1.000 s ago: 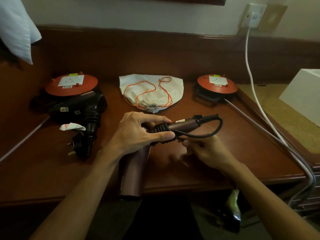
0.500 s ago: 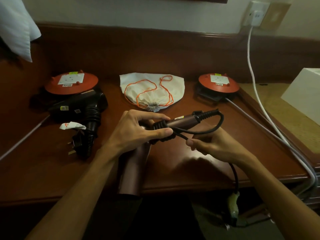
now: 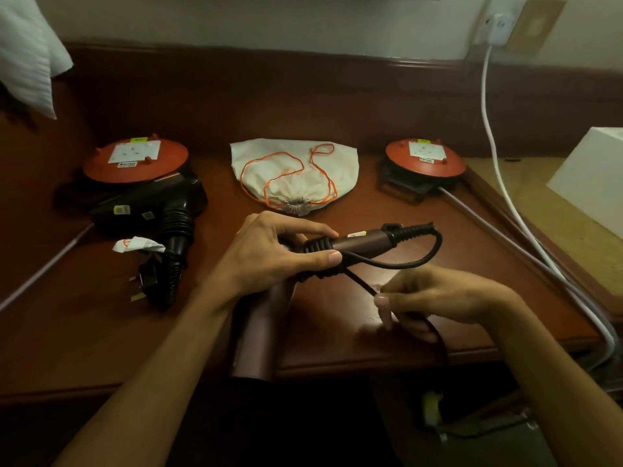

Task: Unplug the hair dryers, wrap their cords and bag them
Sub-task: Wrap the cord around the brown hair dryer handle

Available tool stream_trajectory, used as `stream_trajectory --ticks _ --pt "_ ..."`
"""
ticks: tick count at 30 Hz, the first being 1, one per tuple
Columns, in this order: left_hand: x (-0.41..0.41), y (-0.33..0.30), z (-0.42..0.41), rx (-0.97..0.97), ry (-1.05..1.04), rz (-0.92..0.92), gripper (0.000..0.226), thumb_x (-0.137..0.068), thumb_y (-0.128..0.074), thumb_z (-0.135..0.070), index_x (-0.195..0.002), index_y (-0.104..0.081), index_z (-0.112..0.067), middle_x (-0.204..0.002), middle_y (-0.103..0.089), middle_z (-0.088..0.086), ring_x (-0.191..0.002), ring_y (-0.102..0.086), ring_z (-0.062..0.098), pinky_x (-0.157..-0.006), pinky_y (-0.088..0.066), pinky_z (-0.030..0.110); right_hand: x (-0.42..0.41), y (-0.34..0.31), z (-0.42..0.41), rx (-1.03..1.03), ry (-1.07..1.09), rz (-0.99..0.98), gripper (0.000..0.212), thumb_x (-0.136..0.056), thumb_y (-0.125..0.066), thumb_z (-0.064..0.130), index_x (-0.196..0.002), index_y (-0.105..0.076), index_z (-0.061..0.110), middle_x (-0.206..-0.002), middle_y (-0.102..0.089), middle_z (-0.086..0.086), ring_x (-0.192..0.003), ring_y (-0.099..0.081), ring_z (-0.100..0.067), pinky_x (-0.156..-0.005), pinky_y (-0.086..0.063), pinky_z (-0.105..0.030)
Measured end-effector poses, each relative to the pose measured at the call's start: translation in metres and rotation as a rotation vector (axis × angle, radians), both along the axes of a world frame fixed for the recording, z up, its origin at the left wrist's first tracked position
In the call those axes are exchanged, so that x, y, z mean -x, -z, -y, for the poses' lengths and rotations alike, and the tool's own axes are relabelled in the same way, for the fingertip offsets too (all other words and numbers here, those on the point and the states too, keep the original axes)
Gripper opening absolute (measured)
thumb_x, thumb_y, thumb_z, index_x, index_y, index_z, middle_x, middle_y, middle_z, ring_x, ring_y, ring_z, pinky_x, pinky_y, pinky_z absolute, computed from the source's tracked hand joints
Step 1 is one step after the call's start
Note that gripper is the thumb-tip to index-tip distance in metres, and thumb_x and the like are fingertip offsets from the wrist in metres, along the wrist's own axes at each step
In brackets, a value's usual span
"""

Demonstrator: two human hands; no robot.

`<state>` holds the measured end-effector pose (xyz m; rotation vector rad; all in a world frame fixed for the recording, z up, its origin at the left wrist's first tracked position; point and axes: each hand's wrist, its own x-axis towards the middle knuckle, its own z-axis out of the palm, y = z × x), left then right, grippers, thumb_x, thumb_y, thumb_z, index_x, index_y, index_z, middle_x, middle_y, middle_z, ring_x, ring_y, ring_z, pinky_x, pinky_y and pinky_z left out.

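Left hand is clamping the wrapped coils on the mauve plastic hair dryer's handle, which is lying left-right over the brown wooden desk, while right hand is pinching the black cord running down-right below it

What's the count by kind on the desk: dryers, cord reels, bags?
Hair dryers: 2, the brown dryer held by the left hand and the black dryer
Orange cord reels: 2, left reel and right reel
Drawstring bag: 1
Total: 5
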<state>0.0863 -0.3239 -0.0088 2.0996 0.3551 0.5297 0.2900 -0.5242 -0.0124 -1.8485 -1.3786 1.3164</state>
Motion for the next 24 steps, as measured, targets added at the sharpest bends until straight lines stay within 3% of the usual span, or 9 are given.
stream_trajectory --ticks 3,7,9,11,14,18,21,24 --pt "0.001 -0.002 0.000 0.013 0.014 -0.002 0.038 -0.075 -0.088 -0.039 -0.111 -0.080 -0.029 -0.084 -0.080 0.002 -0.066 -0.077 0.021 -0.069 -0.065 0.045 -0.008 0.001 0.007 0.012 0.029 -0.085 0.038 -0.100 -0.058 0.030 -0.083 -0.068 -0.004 -0.060 -0.042 -0.014 -0.052 -0.046 -0.021 -0.056 -0.041 -0.029" --pt "0.000 -0.003 0.005 -0.083 0.069 -0.033 0.039 -0.072 -0.088 -0.048 -0.109 -0.080 -0.036 -0.082 -0.079 -0.002 -0.070 -0.074 0.011 -0.071 -0.061 0.032 -0.018 0.010 -0.006 -0.079 0.141 0.086 0.025 -0.089 -0.076 0.023 -0.085 -0.070 -0.001 -0.070 -0.067 -0.013 -0.056 -0.056 -0.018 -0.050 -0.044 -0.026" --pt "0.001 -0.003 0.007 -0.179 0.055 -0.044 0.042 -0.068 -0.083 -0.061 -0.105 -0.080 -0.042 -0.080 -0.077 -0.006 -0.083 -0.068 0.007 -0.073 -0.052 0.020 -0.019 0.011 -0.018 -0.164 0.162 0.165 0.029 -0.084 -0.077 0.023 -0.088 -0.066 -0.003 -0.068 -0.067 -0.016 -0.052 -0.056 -0.017 -0.046 -0.044 -0.026" --pt "0.001 -0.002 0.007 -0.247 0.071 -0.061 0.046 -0.065 -0.080 -0.071 -0.104 -0.079 -0.046 -0.081 -0.076 -0.008 -0.086 -0.067 0.007 -0.082 -0.044 0.013 -0.021 0.014 -0.035 -0.202 0.077 0.253 0.030 -0.080 -0.071 0.023 -0.074 -0.063 -0.006 -0.060 -0.059 -0.020 -0.048 -0.051 -0.017 -0.047 -0.041 -0.029" --pt "0.002 -0.001 0.007 -0.305 0.078 -0.104 0.049 -0.064 -0.074 -0.078 -0.105 -0.076 -0.051 -0.085 -0.076 -0.010 -0.088 -0.067 0.008 -0.098 -0.036 0.016 -0.020 0.008 -0.058 -0.163 -0.019 0.350 0.008 -0.083 -0.073 0.003 -0.074 -0.074 0.003 -0.064 -0.067 -0.010 -0.056 -0.056 -0.010 -0.054 -0.043 -0.028" --pt "0.005 -0.009 0.017 -0.389 0.034 -0.263 0.052 -0.066 -0.071 -0.078 -0.115 -0.067 -0.062 -0.099 -0.067 -0.009 -0.109 -0.048 0.006 -0.110 -0.021 0.025 -0.014 -0.011 -0.072 -0.152 -0.094 0.428 0.009 -0.081 -0.079 0.013 -0.074 -0.077 0.008 -0.069 -0.072 -0.011 -0.059 -0.057 -0.011 -0.056 -0.045 -0.033" --pt "-0.002 -0.012 0.032 -0.629 0.087 -0.419 0.060 -0.074 -0.065 -0.079 -0.128 -0.063 -0.053 -0.105 -0.062 -0.017 -0.114 -0.046 0.001 -0.118 -0.011 0.030 -0.005 -0.014 -0.076 -0.088 -0.165 0.510 0.011 -0.078 -0.081 0.013 -0.075 -0.075 0.005 -0.068 -0.070 -0.011 -0.053 -0.053 -0.007 -0.052 -0.042 -0.024" --pt "-0.008 -0.011 0.034 -0.673 0.064 -0.491 0.068 -0.073 -0.062 -0.084 -0.127 -0.059 -0.043 -0.101 -0.057 -0.017 -0.117 -0.053 0.006 -0.123 -0.011 0.038 0.001 -0.016 -0.075 -0.099 -0.144 0.509 0.011 -0.079 -0.080 0.011 -0.074 -0.073 0.004 -0.066 -0.067 -0.009 -0.054 -0.052 -0.005 -0.053 -0.041 -0.023"
